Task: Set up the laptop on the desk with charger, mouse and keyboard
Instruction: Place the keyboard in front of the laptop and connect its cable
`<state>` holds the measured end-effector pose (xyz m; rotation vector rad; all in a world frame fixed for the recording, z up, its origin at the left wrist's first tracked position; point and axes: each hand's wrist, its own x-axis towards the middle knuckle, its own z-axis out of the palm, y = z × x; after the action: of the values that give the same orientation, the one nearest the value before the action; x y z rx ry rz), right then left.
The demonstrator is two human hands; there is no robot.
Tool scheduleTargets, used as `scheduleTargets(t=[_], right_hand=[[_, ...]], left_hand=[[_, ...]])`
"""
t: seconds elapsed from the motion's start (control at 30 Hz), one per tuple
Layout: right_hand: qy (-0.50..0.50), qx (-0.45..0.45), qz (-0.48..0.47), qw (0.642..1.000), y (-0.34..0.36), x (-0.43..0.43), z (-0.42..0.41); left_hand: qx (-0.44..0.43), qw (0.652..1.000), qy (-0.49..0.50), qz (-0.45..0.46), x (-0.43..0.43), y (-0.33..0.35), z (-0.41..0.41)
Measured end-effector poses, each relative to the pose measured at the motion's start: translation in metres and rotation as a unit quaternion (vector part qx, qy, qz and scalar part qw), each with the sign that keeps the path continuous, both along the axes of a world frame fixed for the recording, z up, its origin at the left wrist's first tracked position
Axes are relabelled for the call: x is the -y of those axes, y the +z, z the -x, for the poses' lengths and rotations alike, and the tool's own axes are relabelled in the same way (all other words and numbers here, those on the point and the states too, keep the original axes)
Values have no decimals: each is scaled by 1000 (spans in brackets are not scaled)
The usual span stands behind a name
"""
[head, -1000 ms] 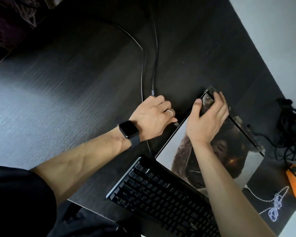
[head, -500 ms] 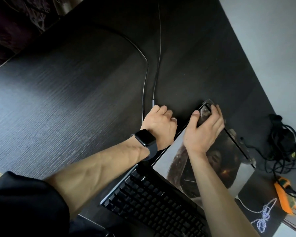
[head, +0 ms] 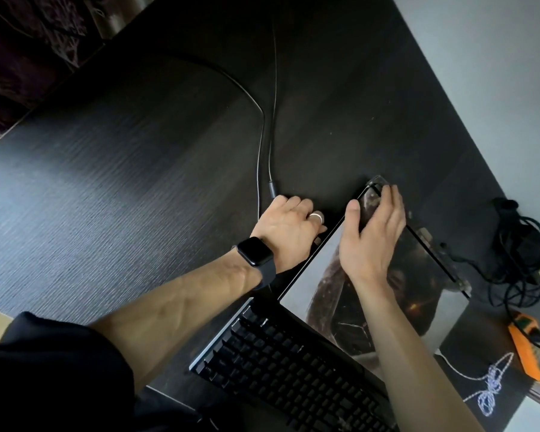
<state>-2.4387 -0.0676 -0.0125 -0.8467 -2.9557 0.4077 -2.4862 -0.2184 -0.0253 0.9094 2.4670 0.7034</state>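
Two hands, one laptop (head: 306, 285). Found the right hand (head: 371, 235) spread flat on the lid's far left corner, fingers straight, gripping nothing. Found the left hand (head: 289, 227) curled against the laptop's left edge; could not tell what its hidden fingers held. Saw the laptop lying shut near the desk's (head: 106, 182) right edge, behind the keyboard (head: 293, 369), lid bearing a dark picture. Noted two black cables (head: 263, 126) running from the far edge, one plug ending at the left hand; a tangled cable bundle (head: 512, 238) near the right edge.
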Motion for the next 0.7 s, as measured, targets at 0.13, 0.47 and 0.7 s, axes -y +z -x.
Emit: scheduleTargets(t=[0.13, 0.47, 0.7], right_hand=[[94, 51, -33, 994, 21, 11, -44], [72, 63, -4, 995, 11, 24, -88], [26, 12, -42, 999, -7, 39, -83]], left_hand=[[38, 997, -40, -62, 11, -7, 11], [-75, 976, -192, -70, 37, -10, 23], [-141, 972, -173, -69, 32, -19, 18]])
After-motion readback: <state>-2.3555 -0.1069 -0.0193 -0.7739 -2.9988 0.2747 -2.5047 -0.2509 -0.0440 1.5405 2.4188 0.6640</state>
